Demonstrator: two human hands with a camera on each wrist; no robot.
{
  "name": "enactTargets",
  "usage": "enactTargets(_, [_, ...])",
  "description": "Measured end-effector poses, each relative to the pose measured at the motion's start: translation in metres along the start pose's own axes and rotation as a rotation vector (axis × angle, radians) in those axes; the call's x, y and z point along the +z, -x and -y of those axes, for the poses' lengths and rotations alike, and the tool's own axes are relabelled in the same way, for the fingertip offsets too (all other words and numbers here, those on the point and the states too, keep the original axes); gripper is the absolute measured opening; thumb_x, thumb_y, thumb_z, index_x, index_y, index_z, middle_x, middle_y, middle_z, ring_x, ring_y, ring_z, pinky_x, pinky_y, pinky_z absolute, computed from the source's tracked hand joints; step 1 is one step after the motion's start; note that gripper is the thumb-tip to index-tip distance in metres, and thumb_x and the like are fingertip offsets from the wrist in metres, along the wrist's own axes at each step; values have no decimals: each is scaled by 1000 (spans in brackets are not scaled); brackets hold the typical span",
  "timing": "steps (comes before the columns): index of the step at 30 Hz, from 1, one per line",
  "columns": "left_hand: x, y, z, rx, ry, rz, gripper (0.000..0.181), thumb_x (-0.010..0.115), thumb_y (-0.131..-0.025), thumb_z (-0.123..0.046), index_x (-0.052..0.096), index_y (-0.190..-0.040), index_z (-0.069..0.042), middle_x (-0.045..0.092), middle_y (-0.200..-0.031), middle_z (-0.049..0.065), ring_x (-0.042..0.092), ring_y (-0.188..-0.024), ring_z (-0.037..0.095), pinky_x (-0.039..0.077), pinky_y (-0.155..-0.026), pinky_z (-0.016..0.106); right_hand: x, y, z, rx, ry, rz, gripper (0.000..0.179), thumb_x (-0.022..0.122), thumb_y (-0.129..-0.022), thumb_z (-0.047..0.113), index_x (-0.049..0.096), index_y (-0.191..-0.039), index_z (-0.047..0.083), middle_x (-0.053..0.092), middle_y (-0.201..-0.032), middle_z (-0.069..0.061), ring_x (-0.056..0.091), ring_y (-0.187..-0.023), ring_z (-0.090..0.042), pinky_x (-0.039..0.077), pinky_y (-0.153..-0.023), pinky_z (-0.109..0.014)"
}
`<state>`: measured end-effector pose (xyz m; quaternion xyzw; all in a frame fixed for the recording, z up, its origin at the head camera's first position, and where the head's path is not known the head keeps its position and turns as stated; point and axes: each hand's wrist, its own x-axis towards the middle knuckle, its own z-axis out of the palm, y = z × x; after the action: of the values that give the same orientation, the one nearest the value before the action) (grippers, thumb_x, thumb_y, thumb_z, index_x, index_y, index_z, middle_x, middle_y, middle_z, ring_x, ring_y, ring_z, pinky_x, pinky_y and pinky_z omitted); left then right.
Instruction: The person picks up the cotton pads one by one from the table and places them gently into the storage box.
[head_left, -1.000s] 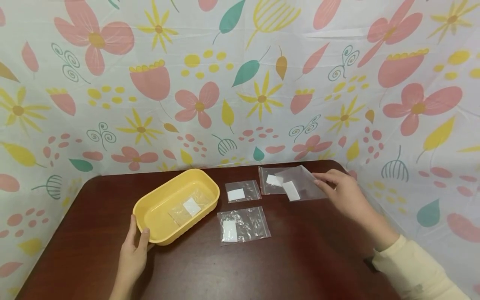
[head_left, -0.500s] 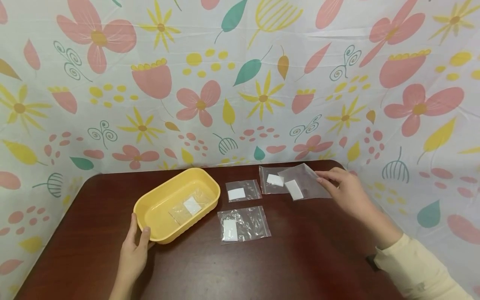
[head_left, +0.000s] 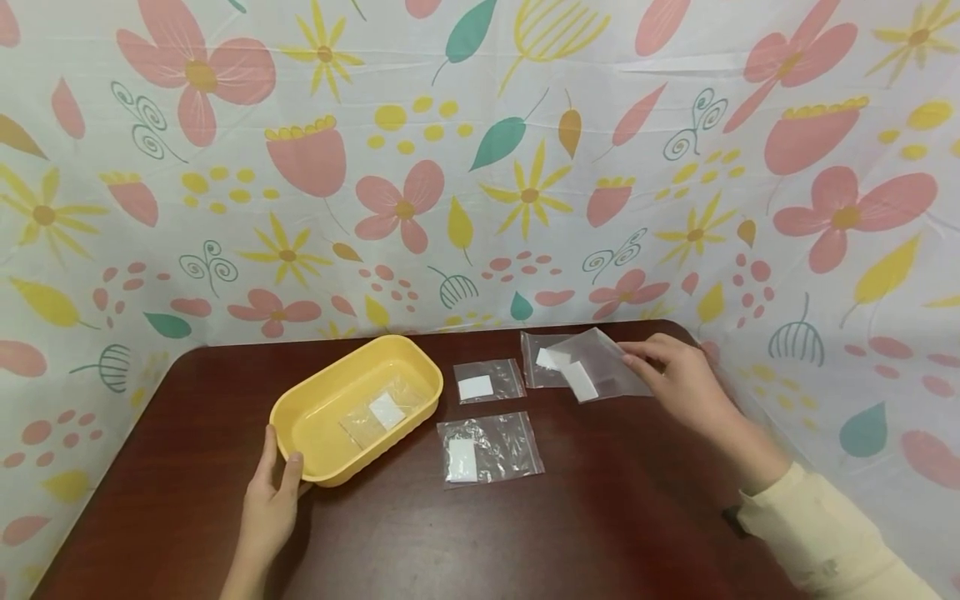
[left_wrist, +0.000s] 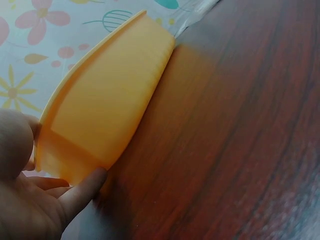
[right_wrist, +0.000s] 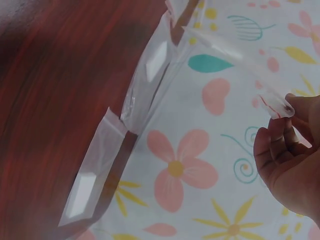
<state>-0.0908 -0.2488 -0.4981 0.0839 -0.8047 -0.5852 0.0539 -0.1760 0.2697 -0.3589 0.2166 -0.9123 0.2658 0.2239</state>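
In the head view, my left hand (head_left: 268,504) holds the near left corner of a yellow plastic basket (head_left: 313,437), thumb on the near side. A clear zip bag with a white label (head_left: 367,427) lies inside it. At the back right, my right hand (head_left: 678,383) pinches the edge of another clear zip bag (head_left: 615,367). This bag is raised at the pinched edge and partly covers a flat zip bag (head_left: 536,379) on the table. In the right wrist view, the fingertips grip the bag's edge, where a red line (right_wrist: 268,106) shows.
Two more labelled zip bags lie between the basket and my right hand: a smaller one (head_left: 506,382) behind and a larger one (head_left: 504,446) in front. The dark wooden table (head_left: 480,542) meets a flowered cloth (head_left: 480,208) at the back and sides.
Over the last half second my right hand has shifted slightly left with the pinched bag, which overlaps the one under it more. My left hand and the basket stay in place.
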Motion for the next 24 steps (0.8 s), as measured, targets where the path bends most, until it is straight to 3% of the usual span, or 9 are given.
enactTargets(10, [-1,1,0,-13,-16,13,67,41,-110,-31,0,-162,-21,3,-165,11,45,-128,34,56,-88,26,16,-9,12,6,-58,52,20,75,-89,-1,77,-109,0,60,-80,3,46,-61,-8,39,-50,-17])
enactTargets(24, [1,1,0,-13,-6,-12,66,42,-110,-31,3,-162,-21,6,-165,10,46,-127,35,56,-88,27,45,-23,25,-20,-117,86,17,74,-91,3,78,-108,3,60,-82,4,47,-67,-11,40,-54,-21])
